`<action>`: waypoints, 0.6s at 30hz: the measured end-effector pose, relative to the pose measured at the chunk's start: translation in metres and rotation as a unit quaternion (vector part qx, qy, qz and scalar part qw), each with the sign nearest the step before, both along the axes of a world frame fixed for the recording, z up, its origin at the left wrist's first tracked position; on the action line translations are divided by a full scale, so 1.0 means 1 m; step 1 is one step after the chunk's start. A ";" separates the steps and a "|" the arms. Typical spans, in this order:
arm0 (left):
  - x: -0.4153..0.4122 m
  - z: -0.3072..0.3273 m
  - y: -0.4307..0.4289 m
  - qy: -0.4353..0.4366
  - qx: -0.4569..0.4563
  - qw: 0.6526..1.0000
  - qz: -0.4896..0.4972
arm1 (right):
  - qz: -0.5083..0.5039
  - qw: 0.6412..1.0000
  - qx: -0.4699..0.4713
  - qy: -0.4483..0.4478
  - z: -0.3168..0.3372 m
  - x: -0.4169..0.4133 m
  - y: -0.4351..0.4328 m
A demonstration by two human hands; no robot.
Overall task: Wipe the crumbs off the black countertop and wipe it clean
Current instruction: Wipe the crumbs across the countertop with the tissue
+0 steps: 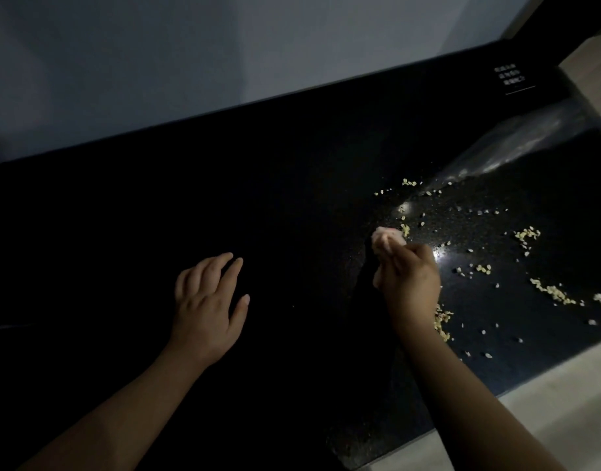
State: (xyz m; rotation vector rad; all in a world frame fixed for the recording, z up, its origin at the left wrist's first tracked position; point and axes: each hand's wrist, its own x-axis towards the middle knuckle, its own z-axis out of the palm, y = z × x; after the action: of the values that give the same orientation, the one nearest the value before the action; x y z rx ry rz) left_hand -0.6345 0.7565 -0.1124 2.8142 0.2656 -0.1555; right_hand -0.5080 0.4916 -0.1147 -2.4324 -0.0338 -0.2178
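Head: two hands (207, 307) (409, 280), one cloth (384, 241)

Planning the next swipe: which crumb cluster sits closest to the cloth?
The small crumb cluster right beside the far tip of the cloth; all other clusters lie clearly apart from it.

A pale crumpled cloth (386, 244) is gripped in the right hand (409, 277) on the black worktop (292, 164). Yellowish crumbs (550, 292) are scattered to its right. The left hand (207, 300) is laid flat, fingers spread.
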 end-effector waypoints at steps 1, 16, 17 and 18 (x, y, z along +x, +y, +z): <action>0.001 0.001 0.001 -0.011 -0.018 1.000 0.003 | -0.001 1.000 -0.004 -0.018 0.005 0.000 -0.001; -0.052 0.016 0.065 -0.066 -0.083 0.989 0.105 | 0.238 0.964 0.091 0.080 0.013 -0.116 0.131; -0.055 0.015 0.065 -0.061 -0.076 0.990 0.104 | 0.260 0.960 0.065 0.084 0.009 -0.118 0.135; -0.057 0.015 0.066 -0.056 -0.072 0.991 0.102 | 0.284 0.955 0.036 0.078 0.004 -0.117 0.138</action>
State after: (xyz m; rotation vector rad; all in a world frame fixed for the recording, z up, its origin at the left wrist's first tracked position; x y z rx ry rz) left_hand -0.6912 0.8220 -0.0975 2.6218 0.4934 0.0290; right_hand -0.6250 0.6294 -0.1105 -2.2521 -0.6315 0.2286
